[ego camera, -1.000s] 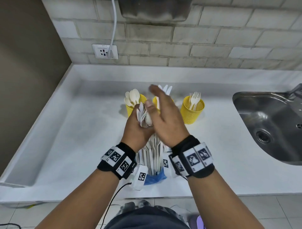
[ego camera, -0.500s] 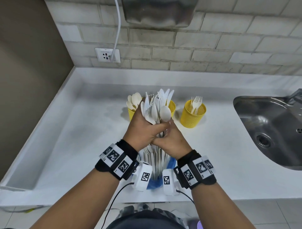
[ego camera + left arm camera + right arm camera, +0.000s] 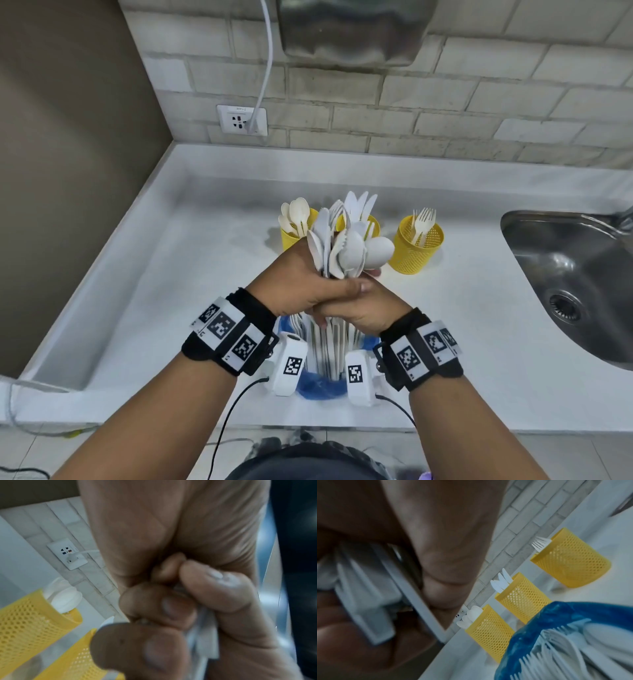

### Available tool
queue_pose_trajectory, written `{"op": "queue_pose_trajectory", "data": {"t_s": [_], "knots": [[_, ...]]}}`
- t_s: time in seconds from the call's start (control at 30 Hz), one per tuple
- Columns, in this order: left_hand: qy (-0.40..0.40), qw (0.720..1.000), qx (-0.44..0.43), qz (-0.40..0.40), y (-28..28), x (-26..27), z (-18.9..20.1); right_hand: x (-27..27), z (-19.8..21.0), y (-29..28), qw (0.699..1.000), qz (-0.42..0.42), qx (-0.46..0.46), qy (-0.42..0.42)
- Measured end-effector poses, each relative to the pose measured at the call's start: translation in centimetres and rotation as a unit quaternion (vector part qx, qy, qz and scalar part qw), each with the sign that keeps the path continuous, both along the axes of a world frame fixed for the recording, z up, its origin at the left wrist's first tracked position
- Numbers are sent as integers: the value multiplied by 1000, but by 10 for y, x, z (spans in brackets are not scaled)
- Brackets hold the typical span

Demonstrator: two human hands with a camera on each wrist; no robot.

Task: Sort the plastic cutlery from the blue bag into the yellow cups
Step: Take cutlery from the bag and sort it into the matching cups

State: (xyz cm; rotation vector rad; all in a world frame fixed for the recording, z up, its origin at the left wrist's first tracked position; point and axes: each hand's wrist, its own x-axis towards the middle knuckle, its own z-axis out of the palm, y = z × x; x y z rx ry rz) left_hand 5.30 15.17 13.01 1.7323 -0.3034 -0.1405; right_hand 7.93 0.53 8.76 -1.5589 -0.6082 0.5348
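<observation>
Both hands hold one bundle of white plastic cutlery [image 3: 346,246] upright above the blue bag [image 3: 318,387]. My left hand [image 3: 308,287] grips the bundle just under the spoon and fork heads. My right hand [image 3: 359,308] grips the handles [image 3: 368,588] lower down, against the left hand. In the left wrist view my fingers [image 3: 164,605] curl round the white handles [image 3: 204,635]. More forks [image 3: 556,655] lie in the bag [image 3: 556,615]. Behind stand three yellow mesh cups: spoons in the left [image 3: 291,236], knives in the middle [image 3: 373,226], forks in the right [image 3: 416,250].
A steel sink [image 3: 575,274] is sunk into the white counter [image 3: 171,291] at the right. A brick wall with a socket [image 3: 241,120] and a white cable runs behind. A brown wall closes the left side. Cables trail from the wrist cameras.
My right hand, open over the bundle's top a second ago, has dropped and now grips the handles below the left hand. The cutlery heads stand uncovered and fanned out.
</observation>
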Motion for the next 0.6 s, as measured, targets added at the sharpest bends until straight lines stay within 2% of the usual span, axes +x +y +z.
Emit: {"op": "queue_pose_trajectory", "data": {"t_s": [0.17, 0.23, 0.3, 0.37, 0.47, 0.53, 0.6], "knots": [[-27, 998, -48, 41, -5, -3, -1, 6, -8, 8, 997, -43, 25, 62], [-41, 996, -69, 50, -5, -5, 0, 6, -6, 4, 995, -34, 57, 79], [-54, 993, -92, 56, -4, -4, 2, 4, -6, -2, 984, -8, 118, 132], [-64, 990, -108, 65, -4, -5, 4, 1, -7, -7, 954, 1, 217, 206], [-60, 986, -138, 70, -5, -5, 3, -1, -1, -5, 887, -33, 337, 314], [-47, 986, -141, 70, -8, -7, 0, 0, 4, -3, 852, -53, 359, 376], [-45, 988, -128, 68, -11, -6, -4, 2, 6, -4, 840, -65, 356, 405]]}}
